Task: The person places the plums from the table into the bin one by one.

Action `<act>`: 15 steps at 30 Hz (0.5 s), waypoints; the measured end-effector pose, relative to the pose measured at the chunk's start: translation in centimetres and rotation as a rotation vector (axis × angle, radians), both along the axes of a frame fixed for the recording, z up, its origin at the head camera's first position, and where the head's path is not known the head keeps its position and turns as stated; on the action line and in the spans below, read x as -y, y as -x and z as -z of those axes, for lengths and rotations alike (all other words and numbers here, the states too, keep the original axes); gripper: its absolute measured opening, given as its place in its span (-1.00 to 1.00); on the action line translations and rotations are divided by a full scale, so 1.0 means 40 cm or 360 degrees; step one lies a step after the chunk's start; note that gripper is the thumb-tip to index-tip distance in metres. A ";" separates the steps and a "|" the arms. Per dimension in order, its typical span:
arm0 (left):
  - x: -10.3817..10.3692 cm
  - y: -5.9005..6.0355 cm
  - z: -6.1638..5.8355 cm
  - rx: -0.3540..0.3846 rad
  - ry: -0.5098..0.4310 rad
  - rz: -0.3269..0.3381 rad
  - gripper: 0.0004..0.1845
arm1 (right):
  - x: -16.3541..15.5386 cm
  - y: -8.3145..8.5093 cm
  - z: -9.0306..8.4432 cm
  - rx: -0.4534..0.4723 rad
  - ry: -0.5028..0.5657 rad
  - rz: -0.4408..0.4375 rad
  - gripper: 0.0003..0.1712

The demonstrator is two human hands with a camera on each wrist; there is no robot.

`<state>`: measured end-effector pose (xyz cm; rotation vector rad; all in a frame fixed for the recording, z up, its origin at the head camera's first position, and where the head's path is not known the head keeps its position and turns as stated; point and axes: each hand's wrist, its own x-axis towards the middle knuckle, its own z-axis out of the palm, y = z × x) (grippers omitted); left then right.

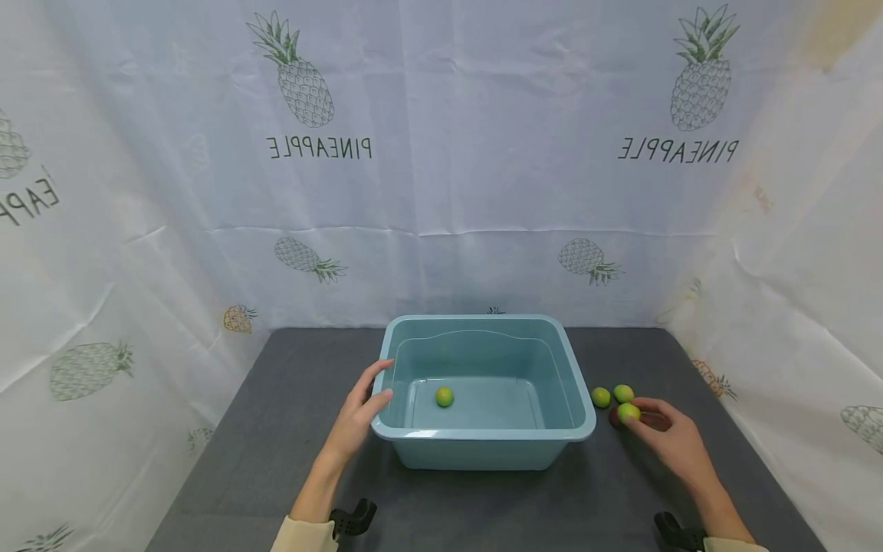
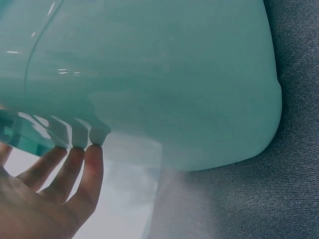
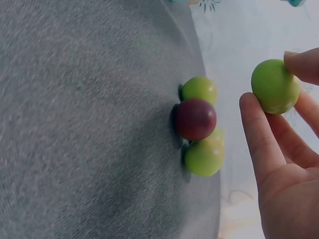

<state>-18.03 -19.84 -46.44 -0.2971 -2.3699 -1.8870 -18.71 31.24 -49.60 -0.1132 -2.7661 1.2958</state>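
Right hand [image 1: 672,437] pinching one small green fruit [image 1: 628,412] between thumb and fingertips, just above the grey counter [image 1: 276,429], right of the blue tub [image 1: 483,441]. Only a light pinch on a round, smooth ball, so could slip out and roll off the counter. Two more green fruits [image 1: 601,396] and a dark red one [image 3: 195,119] bunched close by; could get bumped and roll away too. One green fruit [image 1: 444,395] already lying inside the tub. Left hand [image 1: 362,414] resting open against the tub's left wall, fingers straight, holding nothing. Might push the tub sideways if leaned on too hard.
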 end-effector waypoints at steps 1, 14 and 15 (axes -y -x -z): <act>0.000 0.000 0.000 -0.0001 0.0000 0.0001 -0.48 | 0.002 0.000 -0.001 -0.0009 0.0007 -0.0010 -0.25; 0.004 -0.004 0.003 -0.0069 -0.0021 0.0058 -0.47 | 0.031 0.006 -0.024 -0.0090 0.0124 -0.0146 -0.32; 0.004 -0.004 0.003 -0.0069 -0.0022 0.0059 -0.47 | 0.033 0.007 -0.026 -0.0089 0.0122 -0.0153 -0.31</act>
